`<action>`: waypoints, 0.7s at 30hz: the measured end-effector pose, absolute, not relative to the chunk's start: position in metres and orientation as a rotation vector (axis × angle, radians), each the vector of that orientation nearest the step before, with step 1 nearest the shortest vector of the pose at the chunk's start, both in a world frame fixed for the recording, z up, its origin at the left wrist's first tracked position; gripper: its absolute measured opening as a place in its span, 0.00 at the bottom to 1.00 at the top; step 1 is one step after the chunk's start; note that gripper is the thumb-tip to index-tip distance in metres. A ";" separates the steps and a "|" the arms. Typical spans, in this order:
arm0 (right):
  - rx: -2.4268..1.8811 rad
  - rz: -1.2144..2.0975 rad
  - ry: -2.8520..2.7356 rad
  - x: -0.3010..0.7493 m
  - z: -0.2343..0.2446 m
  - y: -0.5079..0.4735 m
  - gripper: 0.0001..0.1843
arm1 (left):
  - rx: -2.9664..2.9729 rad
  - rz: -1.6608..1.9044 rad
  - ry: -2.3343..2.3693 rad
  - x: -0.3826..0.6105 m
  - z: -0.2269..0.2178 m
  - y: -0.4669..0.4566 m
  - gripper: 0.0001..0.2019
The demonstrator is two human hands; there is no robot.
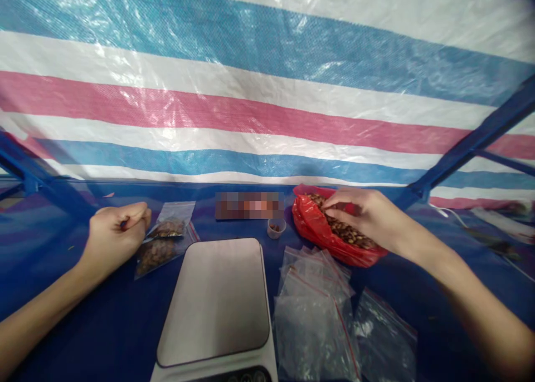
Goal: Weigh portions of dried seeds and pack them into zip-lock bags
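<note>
My right hand point(363, 215) reaches into a red plastic bag point(317, 231) full of small brown seeds point(346, 233), fingers pinched together among them. My left hand point(113, 231) rests on the blue table point(104, 326) as a loose fist, next to two filled zip bags point(161, 243) of the same brown seeds; what it holds, if anything, is hidden. A digital scale point(217, 301) with a bare steel platform sits in front of me between both hands.
A pile of empty clear zip bags point(317, 298) lies right of the scale. A small clear cup point(276, 227) with a few seeds stands behind it. A striped tarp point(267, 92) forms the back wall, with blue frame bars point(472, 145) at the sides.
</note>
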State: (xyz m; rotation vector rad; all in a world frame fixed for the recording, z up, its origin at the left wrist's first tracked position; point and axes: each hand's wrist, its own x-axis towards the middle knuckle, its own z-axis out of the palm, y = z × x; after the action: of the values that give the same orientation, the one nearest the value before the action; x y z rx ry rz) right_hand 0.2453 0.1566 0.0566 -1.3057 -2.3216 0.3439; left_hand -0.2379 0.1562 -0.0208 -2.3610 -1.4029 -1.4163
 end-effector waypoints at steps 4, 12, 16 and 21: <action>-1.406 0.026 -2.382 0.268 0.010 0.164 0.16 | -2.357 -1.226 -1.257 -0.234 -0.018 0.157 0.19; -1.245 -0.028 -2.355 0.258 -0.003 0.164 0.14 | -2.420 -1.083 -1.171 -0.234 -0.017 0.151 0.20; -1.173 0.029 -2.335 0.260 -0.005 0.166 0.15 | -2.402 -1.171 -1.283 -0.249 -0.015 0.145 0.20; -1.171 0.092 -2.384 0.260 -0.005 0.169 0.15 | -2.396 -1.243 -1.389 -0.260 -0.017 0.142 0.20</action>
State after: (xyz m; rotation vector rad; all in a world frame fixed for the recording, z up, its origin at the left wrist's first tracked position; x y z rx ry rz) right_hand 0.2599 0.1689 -0.0052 -1.1713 -2.3843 0.0919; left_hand -0.2600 0.1420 -0.0166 -2.3959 -1.3891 -1.2433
